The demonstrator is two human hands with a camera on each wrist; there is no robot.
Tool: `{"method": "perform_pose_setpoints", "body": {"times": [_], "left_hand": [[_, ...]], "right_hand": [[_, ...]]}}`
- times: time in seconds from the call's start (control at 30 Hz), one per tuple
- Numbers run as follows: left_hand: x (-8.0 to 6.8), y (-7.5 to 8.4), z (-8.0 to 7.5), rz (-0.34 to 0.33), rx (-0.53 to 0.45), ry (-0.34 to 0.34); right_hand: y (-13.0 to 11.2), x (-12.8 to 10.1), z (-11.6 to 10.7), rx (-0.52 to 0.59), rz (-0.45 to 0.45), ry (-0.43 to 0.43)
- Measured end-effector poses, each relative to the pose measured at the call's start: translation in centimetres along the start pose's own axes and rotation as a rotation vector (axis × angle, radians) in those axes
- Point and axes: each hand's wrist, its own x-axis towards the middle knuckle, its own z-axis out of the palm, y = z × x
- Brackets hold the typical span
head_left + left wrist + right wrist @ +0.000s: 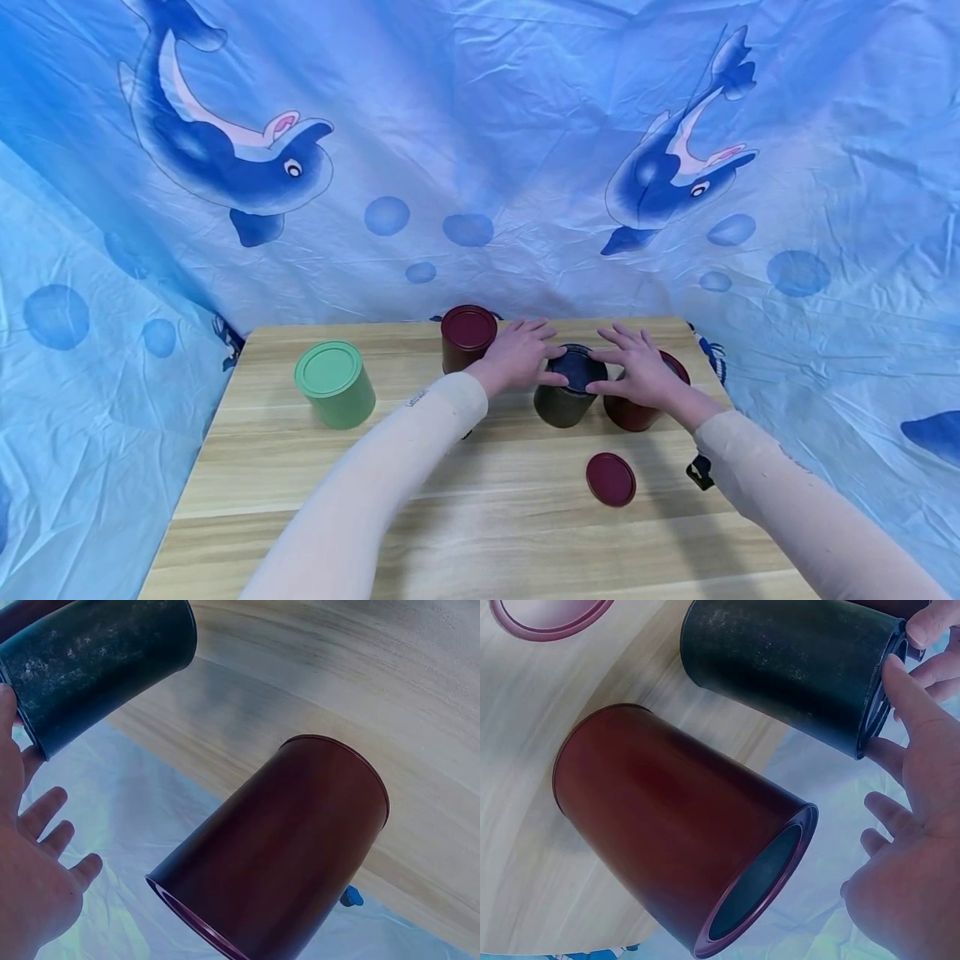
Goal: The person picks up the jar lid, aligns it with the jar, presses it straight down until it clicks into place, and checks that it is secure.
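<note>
A black can (564,406) with scuffed sides stands upright toward the back of the table, its dark lid (576,367) on top. From the left, my left hand (519,357) reaches to the lid's rim, thumb and forefinger touching it, the other fingers spread. Opposite it, my right hand (633,367) touches the rim the same way, as the right wrist view shows. A lidded maroon can (277,847) stands by my left hand. Under my right hand is a reddish-brown can (667,825) with its top uncovered.
A green lidded can (336,387) stands at the left on the wooden table (255,483). One maroon lid (611,479) lies flat in front of the right-hand cans. Blue dolphin-print cloth (480,275) hangs behind the table and at both sides.
</note>
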Motion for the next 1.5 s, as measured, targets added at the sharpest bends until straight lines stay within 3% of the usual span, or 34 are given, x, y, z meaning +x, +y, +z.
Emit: {"method": "perform_pose_setpoints", "body": {"times": [0.33, 0.87, 1.17, 1.5], "left_hand": [[0.3, -0.1, 0.0, -0.006, -0.015, -0.019], [0.5, 0.0, 0.0, -0.019, -0.011, -0.006], [0.3, 0.6, -0.4, -0.089, -0.005, -0.041], [0.9, 1.8, -1.4, -0.151, 0.015, -0.122]], "right_hand": [[-0.1, 0.2, 0.1, 0.039, 0.023, -0.043], [-0.4, 0.2, 0.2, 0.039, 0.048, -0.021], [-0.3, 0.5, 0.4, 0.094, 0.067, -0.034], [-0.4, 0.7, 0.0, 0.129, 0.082, -0.075]]}}
